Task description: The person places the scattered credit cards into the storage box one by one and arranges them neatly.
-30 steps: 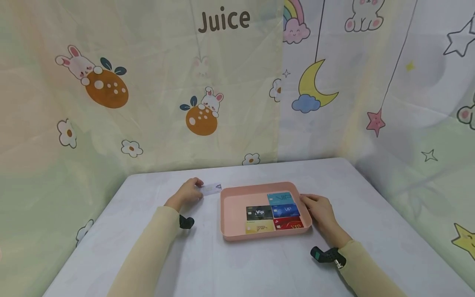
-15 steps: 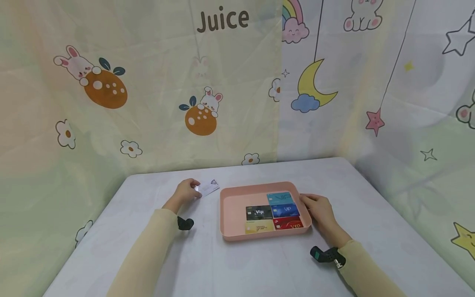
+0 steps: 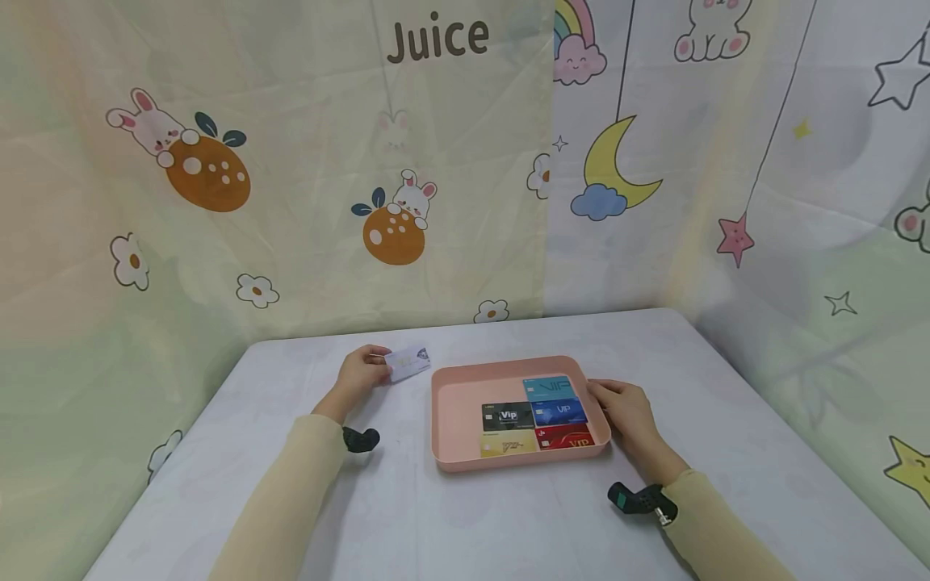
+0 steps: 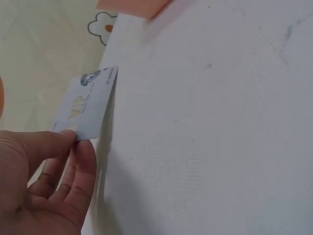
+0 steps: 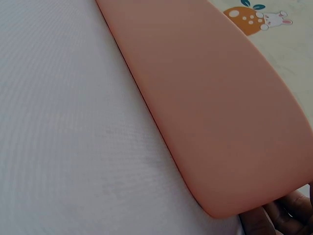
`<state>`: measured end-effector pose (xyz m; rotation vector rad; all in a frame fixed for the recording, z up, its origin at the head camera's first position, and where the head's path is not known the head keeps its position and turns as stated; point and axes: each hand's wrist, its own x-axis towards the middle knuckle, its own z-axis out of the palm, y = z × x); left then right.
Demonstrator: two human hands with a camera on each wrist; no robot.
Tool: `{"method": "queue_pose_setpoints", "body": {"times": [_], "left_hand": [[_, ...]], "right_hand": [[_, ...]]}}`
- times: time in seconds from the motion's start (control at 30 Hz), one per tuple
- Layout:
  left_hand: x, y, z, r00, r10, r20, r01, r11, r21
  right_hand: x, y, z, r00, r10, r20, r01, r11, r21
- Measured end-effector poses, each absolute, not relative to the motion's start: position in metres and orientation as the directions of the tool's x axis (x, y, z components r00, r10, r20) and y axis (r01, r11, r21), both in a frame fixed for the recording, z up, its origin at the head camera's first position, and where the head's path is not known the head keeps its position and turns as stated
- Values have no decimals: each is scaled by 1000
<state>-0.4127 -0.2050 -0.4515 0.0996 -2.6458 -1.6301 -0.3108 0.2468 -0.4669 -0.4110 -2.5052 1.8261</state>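
Between thumb and fingers, my left hand [image 3: 361, 371] pinches a white card [image 3: 408, 363] with gold VIP lettering, at the far left of the tray. The left wrist view shows this card [image 4: 87, 105] tilted up off the white surface, the thumb on its printed face. My right hand [image 3: 626, 410] holds the right end of a shallow pink tray [image 3: 456, 420]. Curled fingers [image 5: 283, 218] touch the tray's end wall in the right wrist view; the thumb's place is unclear. Inside the tray lie several cards: teal [image 3: 550, 389], black [image 3: 508, 416], blue [image 3: 559, 411], red [image 3: 564, 437] and gold [image 3: 507, 444].
A white-covered table [image 3: 494, 524] carries the tray near its middle. Patterned curtains [image 3: 305, 202] stand behind the table and along its sides. Black camera mounts [image 3: 643, 499] sit at both wrists above the table.
My left hand has lifted the white card from the table and tilted its printed face up, shifting slightly left. The right hand and the tray have stayed in place.
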Motion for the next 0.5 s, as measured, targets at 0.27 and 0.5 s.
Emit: {"method": "queue_pose_setpoints", "body": {"times": [0.27, 0.5], "left_hand": [[-409, -204, -449, -993, -104, -50, -74, 240, 968], [-408, -203, -445, -985, -108, -134, -137, 13, 991]], "right_hand": [[-310, 247, -466, -967, 216, -134, 195, 290, -937], [-310, 246, -466, -969, 211, -130, 190, 298, -935]]}}
